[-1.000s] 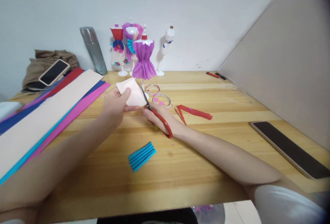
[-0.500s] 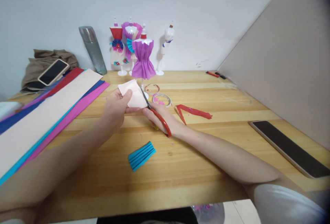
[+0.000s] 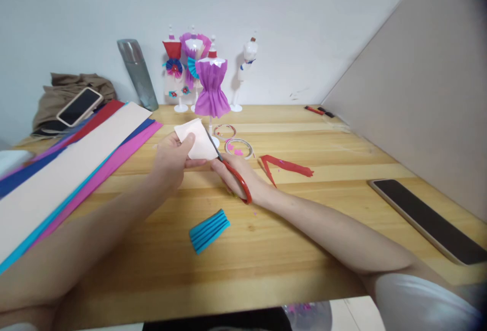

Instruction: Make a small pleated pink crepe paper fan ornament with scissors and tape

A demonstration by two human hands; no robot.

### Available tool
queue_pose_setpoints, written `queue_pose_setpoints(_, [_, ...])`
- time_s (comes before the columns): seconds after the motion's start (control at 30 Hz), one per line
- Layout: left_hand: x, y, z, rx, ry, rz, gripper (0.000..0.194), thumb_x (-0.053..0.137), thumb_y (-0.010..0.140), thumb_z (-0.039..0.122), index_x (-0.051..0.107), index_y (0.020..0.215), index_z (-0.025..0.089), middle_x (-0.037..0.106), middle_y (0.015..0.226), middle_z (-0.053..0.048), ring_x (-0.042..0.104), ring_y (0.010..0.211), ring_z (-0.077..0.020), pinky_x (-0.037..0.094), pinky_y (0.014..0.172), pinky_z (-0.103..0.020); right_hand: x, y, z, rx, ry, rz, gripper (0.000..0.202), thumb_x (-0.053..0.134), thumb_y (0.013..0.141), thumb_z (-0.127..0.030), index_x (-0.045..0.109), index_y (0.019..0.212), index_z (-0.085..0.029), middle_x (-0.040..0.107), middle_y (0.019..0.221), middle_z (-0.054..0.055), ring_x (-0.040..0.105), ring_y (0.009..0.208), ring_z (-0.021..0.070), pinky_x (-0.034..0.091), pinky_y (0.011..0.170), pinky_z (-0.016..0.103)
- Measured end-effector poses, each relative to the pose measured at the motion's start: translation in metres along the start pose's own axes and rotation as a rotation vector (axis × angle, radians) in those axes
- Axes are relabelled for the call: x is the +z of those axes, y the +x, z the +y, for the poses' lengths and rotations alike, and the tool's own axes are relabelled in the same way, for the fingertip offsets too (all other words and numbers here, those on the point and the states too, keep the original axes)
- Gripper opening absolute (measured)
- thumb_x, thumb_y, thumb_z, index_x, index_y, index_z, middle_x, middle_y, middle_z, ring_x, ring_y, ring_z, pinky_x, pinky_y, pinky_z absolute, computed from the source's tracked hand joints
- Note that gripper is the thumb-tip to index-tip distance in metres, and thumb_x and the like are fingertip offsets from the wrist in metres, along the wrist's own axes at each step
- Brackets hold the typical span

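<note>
The left hand [image 3: 171,158] is pinching pale paper [image 3: 201,144] between thumb and fingers, above the bench [image 3: 289,255], left of the right hand [image 3: 238,173], which is gripping scissors [image 3: 245,189]. The blades are lying along the paper's right edge; trimming is looking unfinished (the cut line is not showing clearly). Nearer, a blue pleated piece [image 3: 210,231] is looking already folded. Paper is hiding some left fingers; the right hand is mostly covering the other handle.

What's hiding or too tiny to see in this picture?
In the head view:
- Scissors: one loop, mostly behind the right hand.
- Part of the left hand: behind the pale paper.
- White thing: cut off by the left edge.
- Pink speck near the blue paper: too small.
</note>
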State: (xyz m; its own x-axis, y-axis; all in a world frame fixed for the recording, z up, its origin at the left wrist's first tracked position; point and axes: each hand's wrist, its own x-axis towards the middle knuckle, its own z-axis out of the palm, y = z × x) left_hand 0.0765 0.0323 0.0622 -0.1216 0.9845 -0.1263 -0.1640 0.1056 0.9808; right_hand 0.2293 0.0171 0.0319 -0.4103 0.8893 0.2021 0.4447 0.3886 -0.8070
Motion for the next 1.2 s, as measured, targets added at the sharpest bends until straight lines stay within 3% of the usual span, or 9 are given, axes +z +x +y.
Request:
queue_pose_setpoints(0.2, [-0.001, 0.001, -0.001, 0.006, -0.005, -0.005, 0.019, 0.049, 0.093, 0.013, 0.063, 0.104, 0.015, 0.073, 0.084, -0.005, 0.070, 0.068, -0.0144, 0.059, 0.054, -0.021, 0.002, 0.001, -0.001, 0.018, 0.002, 0.015, 0.035, 0.041, 0.096, -0.042, 0.056, 0.075, -0.018, 0.055, 0.062, 0.001, 0.057, 0.063, 0.0157, 0.040, 0.057, 0.025])
queue_pose_setpoints(0.53, [-0.003, 0.003, -0.003, 0.013, -0.019, -0.024, 0.020, 0.051, 0.091, 0.014, 0.064, 0.106, 0.015, 0.073, 0.081, -0.005, 0.070, 0.066, -0.0140, 0.057, 0.051, -0.018, -0.006, -0.001, -0.001, -0.037, 0.034, -0.053, 0.039, 0.040, 0.095, -0.048, 0.053, 0.075, -0.018, 0.052, 0.058, -0.001, 0.052, 0.058, 0.0139, 0.039, 0.053, 0.024])
queue_pose_setpoints(0.97, [-0.002, -0.002, -0.008, 0.002, 0.025, -0.060, 0.019, 0.055, 0.088, 0.019, 0.065, 0.103, 0.014, 0.075, 0.088, -0.008, 0.071, 0.067, -0.0196, 0.061, 0.055, -0.031, -0.007, -0.001, -0.001, -0.052, 0.050, -0.047, 0.035, 0.038, 0.097, -0.044, 0.053, 0.076, -0.020, 0.052, 0.059, 0.002, 0.054, 0.062, 0.0174, 0.041, 0.057, 0.028])
queue_pose_setpoints(1.2, [0.000, -0.003, -0.013, -0.014, 0.040, -0.053, 0.018, 0.057, 0.086, 0.017, 0.066, 0.101, 0.012, 0.074, 0.081, -0.006, 0.069, 0.062, -0.0163, 0.059, 0.049, -0.024, -0.006, -0.001, -0.003, -0.030, 0.042, -0.042, 0.032, 0.037, 0.096, -0.041, 0.048, 0.072, -0.021, 0.051, 0.058, 0.002, 0.052, 0.059, 0.0165, 0.039, 0.053, 0.028])
